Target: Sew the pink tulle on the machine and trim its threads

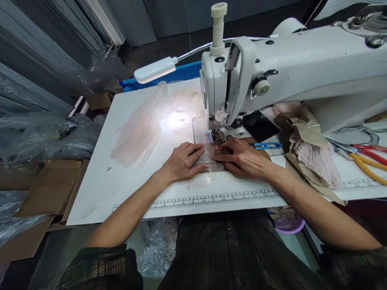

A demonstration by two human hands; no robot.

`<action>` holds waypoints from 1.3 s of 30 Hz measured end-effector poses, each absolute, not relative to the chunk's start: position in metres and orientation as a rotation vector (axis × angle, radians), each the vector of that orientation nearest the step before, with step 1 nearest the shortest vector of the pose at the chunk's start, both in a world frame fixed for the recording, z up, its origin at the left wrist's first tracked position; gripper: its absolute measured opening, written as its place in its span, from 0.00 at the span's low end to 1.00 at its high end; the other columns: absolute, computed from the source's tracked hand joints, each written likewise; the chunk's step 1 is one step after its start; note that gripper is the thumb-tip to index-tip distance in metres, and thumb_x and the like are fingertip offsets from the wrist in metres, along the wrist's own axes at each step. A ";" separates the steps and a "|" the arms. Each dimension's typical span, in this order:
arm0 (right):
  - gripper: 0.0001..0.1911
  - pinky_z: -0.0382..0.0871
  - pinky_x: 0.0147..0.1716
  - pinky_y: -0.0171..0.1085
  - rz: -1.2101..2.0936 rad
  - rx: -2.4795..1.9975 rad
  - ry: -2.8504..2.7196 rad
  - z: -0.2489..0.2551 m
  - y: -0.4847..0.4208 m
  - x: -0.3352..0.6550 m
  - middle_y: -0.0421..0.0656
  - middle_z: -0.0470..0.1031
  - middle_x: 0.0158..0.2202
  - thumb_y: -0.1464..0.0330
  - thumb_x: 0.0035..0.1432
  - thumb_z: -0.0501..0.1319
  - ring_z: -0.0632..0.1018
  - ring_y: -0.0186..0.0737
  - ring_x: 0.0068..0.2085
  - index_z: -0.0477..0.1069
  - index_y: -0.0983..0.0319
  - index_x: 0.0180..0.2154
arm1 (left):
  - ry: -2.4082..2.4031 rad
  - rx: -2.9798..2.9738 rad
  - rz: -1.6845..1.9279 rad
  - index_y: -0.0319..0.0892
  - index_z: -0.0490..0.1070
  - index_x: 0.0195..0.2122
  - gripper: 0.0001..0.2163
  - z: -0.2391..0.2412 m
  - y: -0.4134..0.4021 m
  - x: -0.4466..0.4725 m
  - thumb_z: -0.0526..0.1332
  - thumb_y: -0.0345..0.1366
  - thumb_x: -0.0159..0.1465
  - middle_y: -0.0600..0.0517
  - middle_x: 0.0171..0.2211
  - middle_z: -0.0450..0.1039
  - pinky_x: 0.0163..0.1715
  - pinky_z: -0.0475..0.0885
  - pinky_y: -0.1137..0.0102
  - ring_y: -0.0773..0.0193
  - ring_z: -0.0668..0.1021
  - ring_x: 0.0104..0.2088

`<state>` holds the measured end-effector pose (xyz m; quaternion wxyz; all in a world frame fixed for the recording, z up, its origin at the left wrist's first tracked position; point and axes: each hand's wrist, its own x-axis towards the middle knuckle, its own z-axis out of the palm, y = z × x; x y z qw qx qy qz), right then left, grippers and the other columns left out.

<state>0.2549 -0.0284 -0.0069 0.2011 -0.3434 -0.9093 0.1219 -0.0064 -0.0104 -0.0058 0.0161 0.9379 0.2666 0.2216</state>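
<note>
A white sewing machine [290, 68] stands on a white table [99, 189]. Under its needle area [216, 135] lies a small sheer, shiny fabric piece [208, 159] with a tiny red label. My left hand [181, 163] rests flat on the left part of the piece, fingers stretched toward the needle. My right hand [242, 159] lies flat on its right part, fingertips pressing near the red label. Both hands hold the fabric down against the table just in front of the presser foot.
Sheer pale pink fabric [145, 125] spreads on the table's left, lit by a gooseneck lamp [155, 69]. Blue thread snips [267, 146], pink lace in brown paper [314, 161] and red and yellow pliers [367, 159] lie right. Cardboard boxes [48, 189] and plastic bags sit left.
</note>
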 end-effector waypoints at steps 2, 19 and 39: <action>0.18 0.67 0.49 0.52 0.336 -0.958 -2.538 -0.007 -0.028 0.255 0.52 0.69 0.49 0.71 0.63 0.57 0.69 0.53 0.51 0.76 0.55 0.53 | 0.830 2.925 0.687 0.33 0.70 0.52 0.23 -0.006 -0.010 -0.006 0.55 0.49 0.69 0.37 0.49 0.73 0.45 0.75 0.54 0.53 0.75 0.45; 0.19 0.67 0.49 0.51 0.379 -1.000 -2.521 -0.005 -0.028 0.255 0.51 0.70 0.49 0.72 0.62 0.57 0.70 0.52 0.51 0.76 0.54 0.53 | 0.933 2.897 0.705 0.36 0.66 0.55 0.20 -0.008 -0.012 -0.004 0.59 0.42 0.67 0.38 0.52 0.73 0.41 0.74 0.56 0.52 0.76 0.47; 0.21 0.67 0.50 0.52 0.476 -1.001 -2.455 -0.008 -0.026 0.254 0.51 0.70 0.49 0.73 0.60 0.59 0.69 0.53 0.52 0.75 0.54 0.53 | 0.876 3.067 0.281 0.39 0.72 0.51 0.20 0.018 0.013 0.010 0.54 0.48 0.68 0.43 0.57 0.71 0.40 0.63 0.59 0.53 0.71 0.41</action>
